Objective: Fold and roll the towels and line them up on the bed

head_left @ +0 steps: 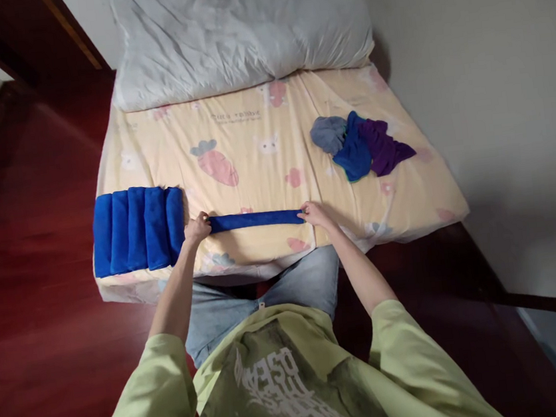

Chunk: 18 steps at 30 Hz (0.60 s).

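Left hand [198, 228], head view: pinching one end of the blue strip [256, 219].
Right hand [315, 213]: pinching the strip's other end.
Strip position: straight between both hands, over the bedsheet [259, 177].
Blue rolls [130, 230]: five, side by side, just left of left hand.
Loose cloths [355, 149]: grey, blue, purple, crumpled together, beyond and right of right hand.
Quilt [242, 32]: bunched up, well beyond both hands.

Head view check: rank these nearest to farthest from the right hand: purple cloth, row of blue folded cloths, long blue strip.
1. Long blue strip: its right end is in the right hand.
2. Purple cloth: beyond the hand, to its right.
3. Row of blue folded cloths: far left, past the left hand.
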Each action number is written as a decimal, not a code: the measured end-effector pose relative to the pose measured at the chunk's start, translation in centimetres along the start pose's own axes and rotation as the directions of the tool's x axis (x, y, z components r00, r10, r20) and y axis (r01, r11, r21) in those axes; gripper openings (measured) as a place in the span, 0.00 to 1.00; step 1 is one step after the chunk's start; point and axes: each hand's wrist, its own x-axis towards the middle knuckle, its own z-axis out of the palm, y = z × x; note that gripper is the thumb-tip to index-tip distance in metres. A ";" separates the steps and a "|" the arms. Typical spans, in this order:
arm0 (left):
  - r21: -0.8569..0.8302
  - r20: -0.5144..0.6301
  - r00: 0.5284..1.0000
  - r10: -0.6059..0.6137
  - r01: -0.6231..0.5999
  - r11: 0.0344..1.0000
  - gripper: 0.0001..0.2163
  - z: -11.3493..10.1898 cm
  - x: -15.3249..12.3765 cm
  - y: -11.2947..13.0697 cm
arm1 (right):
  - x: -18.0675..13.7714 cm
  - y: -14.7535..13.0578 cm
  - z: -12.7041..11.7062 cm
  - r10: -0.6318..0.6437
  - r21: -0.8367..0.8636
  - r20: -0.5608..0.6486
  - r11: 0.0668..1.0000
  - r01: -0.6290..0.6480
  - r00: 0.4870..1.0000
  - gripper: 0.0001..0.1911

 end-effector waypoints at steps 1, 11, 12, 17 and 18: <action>0.015 -0.028 1.000 0.011 -0.011 1.000 0.19 0.3 -0.3 0.2 | -0.5 -0.2 0.0 -0.004 -0.035 -0.022 0.999 0.003 1.000 0.14; 0.139 -0.197 0.839 0.507 -0.488 0.862 0.17 3.5 -3.1 -0.9 | -5.1 -1.2 0.6 -0.481 -0.300 -0.112 0.850 0.432 0.869 0.16; 0.144 -0.178 0.831 0.527 -0.508 0.850 0.17 3.6 -3.1 -1.1 | -5.2 -1.0 0.7 -0.485 -0.300 -0.105 0.848 0.438 0.868 0.18; 0.206 -0.122 0.820 0.560 -0.531 0.822 0.18 3.1 -2.9 -1.4 | -5.4 -0.1 1.1 -0.502 -0.321 -0.072 0.830 0.456 0.862 0.22; 0.217 -0.111 0.816 0.568 -0.538 0.815 0.18 3.0 -2.8 -1.3 | -5.3 0.0 1.1 -0.505 -0.336 -0.066 0.823 0.458 0.860 0.21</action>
